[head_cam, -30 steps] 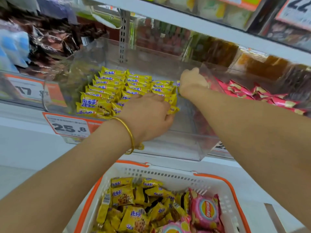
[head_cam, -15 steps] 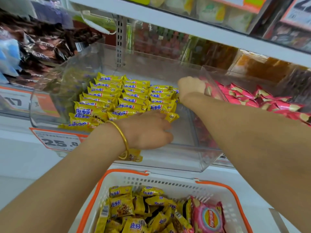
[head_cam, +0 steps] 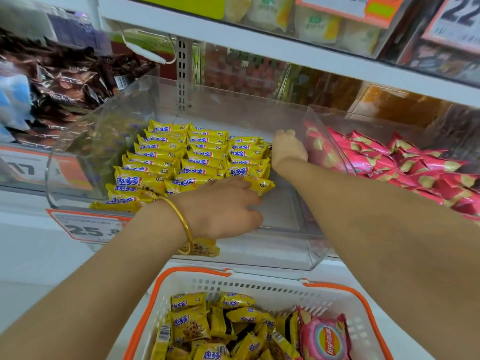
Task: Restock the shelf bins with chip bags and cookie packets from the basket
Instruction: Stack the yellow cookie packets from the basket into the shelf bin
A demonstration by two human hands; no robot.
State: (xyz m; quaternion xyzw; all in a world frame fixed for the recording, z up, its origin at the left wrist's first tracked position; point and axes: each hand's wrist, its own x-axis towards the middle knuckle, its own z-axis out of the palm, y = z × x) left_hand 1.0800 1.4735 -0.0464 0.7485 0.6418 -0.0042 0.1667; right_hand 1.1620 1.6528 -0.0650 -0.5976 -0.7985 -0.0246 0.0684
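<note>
A clear shelf bin (head_cam: 285,258) holds neat rows of yellow cookie packets (head_cam: 166,154). My left hand (head_cam: 223,206), with a gold bangle on the wrist, is inside the bin at the front of the rows. Its curled fingers grip a yellow cookie packet (head_cam: 204,249) whose end sticks out under the wrist. My right hand (head_cam: 288,149) reaches deeper, between the right end of the rows and the bin's right wall. Its fingers curl down out of sight. Below stands a white basket with an orange rim (head_cam: 259,284), holding loose yellow packets (head_cam: 189,326) and a pink chip bag (head_cam: 324,336).
The clear bin to the right holds pink chip bags (head_cam: 389,162). Brown packets (head_cam: 67,84) fill the bin to the left. A price tag reading 25.8 (head_cam: 88,227) hangs on the shelf edge. An upper shelf (head_cam: 285,48) overhangs the bins.
My right hand has come down from the bin's right wall rim to beside the rows. My left hand, still holding its packet, has slid slightly toward the bin's front.
</note>
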